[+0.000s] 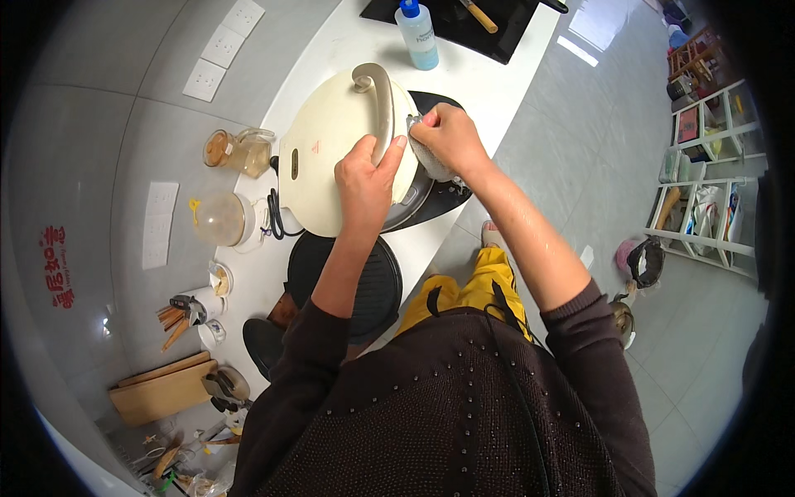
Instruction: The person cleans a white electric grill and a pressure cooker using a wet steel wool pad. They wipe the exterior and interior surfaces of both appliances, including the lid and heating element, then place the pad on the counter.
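A cream-coloured round electric griddle [317, 186] with a curved grey handle [384, 102] stands on the white counter. My left hand [367, 177] is at the lower end of that handle, thumb and fingers around it. In my right hand [450, 140] is a bunched light-grey cloth [433, 163], pressed at the griddle's right edge; foam or suds show below it. Under the griddle's right side lies a black plate or mat [444, 208], partly covered. A black ridged grill plate [372, 286] lies nearer my body, partly behind my left forearm.
A blue-capped bottle [419, 37] stands beyond the griddle, near a black cooktop [447, 18]. Along the wall are a glass jug [251, 154], a lidded container [225, 218], a holder with chopsticks [208, 304] and wooden cutting boards [164, 391]. A black cable [273, 214] lies beside the griddle.
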Demonstrator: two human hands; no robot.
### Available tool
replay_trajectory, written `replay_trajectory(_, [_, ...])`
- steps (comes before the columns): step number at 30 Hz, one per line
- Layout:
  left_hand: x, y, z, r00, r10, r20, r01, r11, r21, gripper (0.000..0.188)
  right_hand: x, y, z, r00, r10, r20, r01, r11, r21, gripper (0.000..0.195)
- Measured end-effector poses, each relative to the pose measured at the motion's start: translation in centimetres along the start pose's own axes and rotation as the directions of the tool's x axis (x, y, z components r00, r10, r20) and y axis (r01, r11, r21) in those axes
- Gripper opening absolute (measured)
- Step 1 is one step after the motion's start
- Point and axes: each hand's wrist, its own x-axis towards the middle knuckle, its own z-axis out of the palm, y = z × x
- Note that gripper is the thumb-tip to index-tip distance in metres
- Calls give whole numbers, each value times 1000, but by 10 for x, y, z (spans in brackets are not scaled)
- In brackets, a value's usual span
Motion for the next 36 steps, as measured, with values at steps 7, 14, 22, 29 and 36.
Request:
replay_trajectory(7, [2, -6, 0, 1000, -8, 0, 8, 999, 32, 45, -47, -4, 10, 984, 94, 149, -99, 995, 26, 27])
replay_trajectory(14, [3, 0, 0, 999, -33, 18, 32, 998, 47, 44, 8, -10, -11, 992, 68, 103, -61, 996, -66, 24])
replay_trajectory(22, [6, 5, -24, 994, -109, 4, 109, 992, -55, 41, -19, 8, 12, 987, 7, 159, -80, 888, 453, 12])
replay_trajectory(29, [6, 9, -56, 987, -157, 36, 160, 978, -130, 38, 58, -33, 8, 973, -66, 222, 11, 971, 239, 15])
replay_trajectory(36, [9, 9, -54, 988, -149, 30, 152, 980, -132, 38, 159, -63, 20, 884, -65, 463, 197, 950, -242, 19])
